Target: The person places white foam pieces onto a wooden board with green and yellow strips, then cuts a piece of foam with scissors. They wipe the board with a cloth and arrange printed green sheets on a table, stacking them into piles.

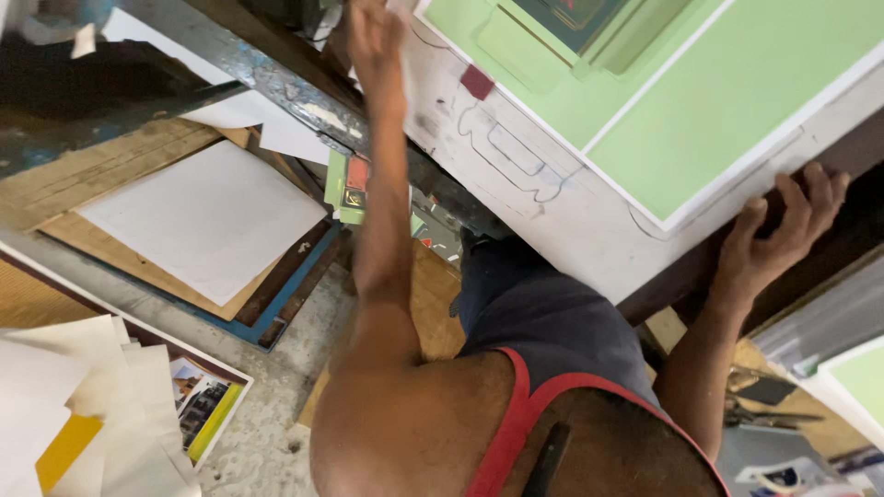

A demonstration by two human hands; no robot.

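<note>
Right hand [783, 235] grips the near edge of the white board [552, 212], fingers curled over it. Left hand [376, 41] is at the board's far corner, fingers closed on the edge. Green sheets [737, 101] lie on top; keep it level, lift evenly.

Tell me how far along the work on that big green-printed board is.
Done: the large white board already carries flat green printed panels.

In hand: the right hand grips the board's lower edge from beneath, and the left hand is at its upper left corner.

Left: the blank white sheet on the wooden frame is bare, and loose sheets lie unsorted on the floor.
</note>
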